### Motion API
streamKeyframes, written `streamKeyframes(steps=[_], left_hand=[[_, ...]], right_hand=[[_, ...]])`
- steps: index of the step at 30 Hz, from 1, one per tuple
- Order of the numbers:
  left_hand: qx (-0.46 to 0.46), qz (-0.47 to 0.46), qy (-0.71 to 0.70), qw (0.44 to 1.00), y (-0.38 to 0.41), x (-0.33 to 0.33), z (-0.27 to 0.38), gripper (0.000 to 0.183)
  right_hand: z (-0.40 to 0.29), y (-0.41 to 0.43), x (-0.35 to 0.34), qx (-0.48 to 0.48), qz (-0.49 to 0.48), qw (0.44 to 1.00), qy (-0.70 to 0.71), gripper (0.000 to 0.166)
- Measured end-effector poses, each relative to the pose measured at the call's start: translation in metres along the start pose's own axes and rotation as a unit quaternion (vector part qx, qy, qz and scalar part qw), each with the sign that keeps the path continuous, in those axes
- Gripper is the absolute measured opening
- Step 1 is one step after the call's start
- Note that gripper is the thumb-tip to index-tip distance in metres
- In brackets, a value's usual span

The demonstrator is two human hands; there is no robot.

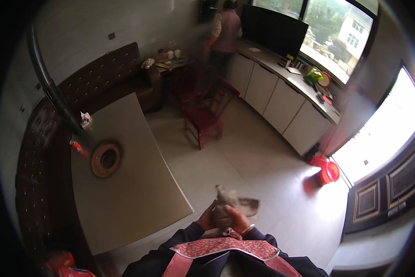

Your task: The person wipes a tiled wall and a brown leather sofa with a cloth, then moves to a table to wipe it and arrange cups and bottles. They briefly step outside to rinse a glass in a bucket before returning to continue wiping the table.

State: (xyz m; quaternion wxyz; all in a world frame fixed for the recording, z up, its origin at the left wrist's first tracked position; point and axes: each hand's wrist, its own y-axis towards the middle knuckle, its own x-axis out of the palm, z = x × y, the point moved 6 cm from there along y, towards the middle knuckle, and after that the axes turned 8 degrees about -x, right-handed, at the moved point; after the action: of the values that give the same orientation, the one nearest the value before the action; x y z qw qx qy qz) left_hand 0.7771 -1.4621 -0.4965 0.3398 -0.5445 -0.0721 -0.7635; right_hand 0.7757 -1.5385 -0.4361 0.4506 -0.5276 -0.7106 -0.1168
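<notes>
Just in front of my body, both hands grip a crumpled grey-brown cloth (227, 198). My left hand (206, 217) holds its left side, and my right hand (239, 219) has its thumb over the right side. A flap of the cloth sticks out past my right hand; its folds are slightly blurred. Dark sleeves reach both wrists, and a light bracelet circles the right one. Beneath the hands a pink patterned apron (228, 247) covers my front.
A table (138, 204) with a round burner ring (106, 160) and a stovepipe (51, 90) stands left, beside a tufted brown sofa (100, 71). Ahead are a red wooden chair (204, 117) and a person (226, 33) at the counter (263, 55). A red bucket (329, 172) stands by the doorway.
</notes>
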Motion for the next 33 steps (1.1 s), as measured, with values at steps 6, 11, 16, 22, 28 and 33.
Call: streamKeyframes(steps=[6,11,16,22,28,33], left_hand=[[0.127,0.042,-0.224,0.965,0.039,-0.010,0.098,0.049],[0.215,0.242,-0.250,0.913,0.066,-0.067,0.156,0.050],[0.239,0.286,-0.268,0.889,0.088,-0.122,0.221,0.044],[0.219,0.275,-0.175,0.920,0.142,-0.162,0.363,0.045],[0.111,0.241,0.249,0.931,0.189,-0.122,0.471,0.066],[0.098,0.220,0.210,0.948,0.203,-0.163,0.518,0.056]], right_hand=[[-0.079,0.122,0.009,0.049,-0.152,0.926,-0.341,0.046],[-0.124,0.239,-0.041,-0.128,-0.120,0.776,-0.606,0.055],[-0.152,0.343,-0.055,-0.089,-0.099,0.797,-0.589,0.057],[-0.167,0.460,-0.044,0.165,-0.084,0.835,-0.518,0.068],[-0.166,0.550,-0.008,0.256,0.001,0.951,-0.173,0.051],[-0.178,0.605,-0.011,0.296,0.093,0.944,-0.115,0.032]])
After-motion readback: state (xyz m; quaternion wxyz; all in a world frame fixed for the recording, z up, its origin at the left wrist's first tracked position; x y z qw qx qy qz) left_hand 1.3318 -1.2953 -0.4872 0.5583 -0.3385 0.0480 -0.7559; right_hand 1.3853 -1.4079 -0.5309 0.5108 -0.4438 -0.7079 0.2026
